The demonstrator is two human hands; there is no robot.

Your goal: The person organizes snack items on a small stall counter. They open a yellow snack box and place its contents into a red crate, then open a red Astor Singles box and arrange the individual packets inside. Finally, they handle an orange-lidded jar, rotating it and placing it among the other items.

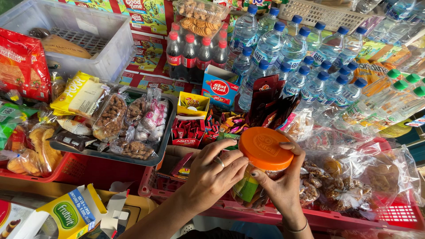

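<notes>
A clear plastic jar [248,188] with an orange screw lid [264,148] is held over a red crate [394,217] of bagged snacks. My left hand [217,170], a ring on one finger, wraps the jar's left side with fingers touching the lid's edge. My right hand [283,181] cups the jar from the right and below, its fingers curled around the lid's far rim. A bracelet sits on the right wrist. The jar's contents are mostly hidden by my hands.
A grey tray [164,137] of bagged nuts and sweets lies to the left. Small red and yellow snack boxes [190,119] stand ahead. Water bottles [287,48] and dark soda bottles [197,53] fill the back. A white plastic bin [108,53] sits at upper left.
</notes>
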